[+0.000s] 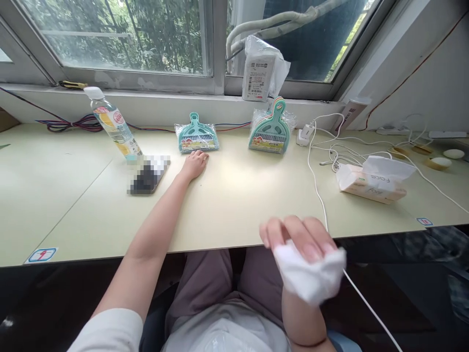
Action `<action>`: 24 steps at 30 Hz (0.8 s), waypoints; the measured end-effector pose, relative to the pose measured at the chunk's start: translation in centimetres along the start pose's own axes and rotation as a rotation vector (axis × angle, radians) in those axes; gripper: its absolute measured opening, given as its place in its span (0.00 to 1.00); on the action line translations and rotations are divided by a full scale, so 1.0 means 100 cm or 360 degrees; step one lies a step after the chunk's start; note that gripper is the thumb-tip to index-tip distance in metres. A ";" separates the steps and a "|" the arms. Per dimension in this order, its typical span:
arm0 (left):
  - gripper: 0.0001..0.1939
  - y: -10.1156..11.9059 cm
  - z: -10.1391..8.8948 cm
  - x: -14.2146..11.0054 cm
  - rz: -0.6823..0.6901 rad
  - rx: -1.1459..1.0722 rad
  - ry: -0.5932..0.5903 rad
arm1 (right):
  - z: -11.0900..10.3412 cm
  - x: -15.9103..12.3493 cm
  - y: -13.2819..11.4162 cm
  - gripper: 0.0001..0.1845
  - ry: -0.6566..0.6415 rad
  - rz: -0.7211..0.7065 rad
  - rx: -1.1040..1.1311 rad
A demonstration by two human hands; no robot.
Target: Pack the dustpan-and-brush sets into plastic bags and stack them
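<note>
My left hand (196,165) rests on the tabletop at the near edge of a small mint-green dustpan and brush set (198,134) in clear wrap. Its fingers lie over the table, apart from any grip; whether the fingertips touch the wrap I cannot tell. Raised over the table's front edge, my right hand (298,237) is closed around a crumpled white tissue (311,276), slightly blurred by motion. A second wrapped stack of dustpans (271,129), thicker and with several coloured layers at the handle, stands further right against the wall.
Left of my arm are a tilted-looking drink bottle (115,124) and a blurred-out phone (150,176). To the right lie a tissue pack (375,181), white cables (311,166), a charger (304,134) and tape rolls (437,164). A wrapped box (258,73) stands on the sill.
</note>
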State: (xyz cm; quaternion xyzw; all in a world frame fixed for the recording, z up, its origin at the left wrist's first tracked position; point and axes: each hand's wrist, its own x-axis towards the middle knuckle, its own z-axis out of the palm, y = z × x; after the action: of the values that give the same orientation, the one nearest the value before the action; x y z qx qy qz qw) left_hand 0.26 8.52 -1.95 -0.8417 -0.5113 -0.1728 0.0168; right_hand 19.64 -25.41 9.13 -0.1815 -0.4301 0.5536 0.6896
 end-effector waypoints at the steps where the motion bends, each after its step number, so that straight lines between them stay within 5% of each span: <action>1: 0.21 -0.001 0.002 0.001 0.0002 0.0000 0.0005 | -0.002 0.009 0.010 0.13 -0.0003 -0.0039 0.0038; 6: 0.21 -0.008 0.011 0.004 0.0025 -0.0013 0.0018 | -0.010 0.020 0.025 0.12 0.0068 0.0124 0.0075; 12: 0.21 -0.010 0.014 0.006 0.0025 -0.0014 0.0042 | -0.008 0.025 0.026 0.07 -0.0095 0.0337 0.0270; 24: 0.21 -0.007 0.009 0.004 0.0024 -0.0005 0.0017 | -0.007 0.033 0.025 0.15 -0.0116 0.0307 0.0271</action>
State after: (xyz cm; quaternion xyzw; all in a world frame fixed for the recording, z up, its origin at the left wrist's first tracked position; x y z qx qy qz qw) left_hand 0.09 9.32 -2.75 -0.8445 -0.5047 -0.1779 0.0195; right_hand 18.73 -21.36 8.19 -0.1426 -0.3869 0.6581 0.6300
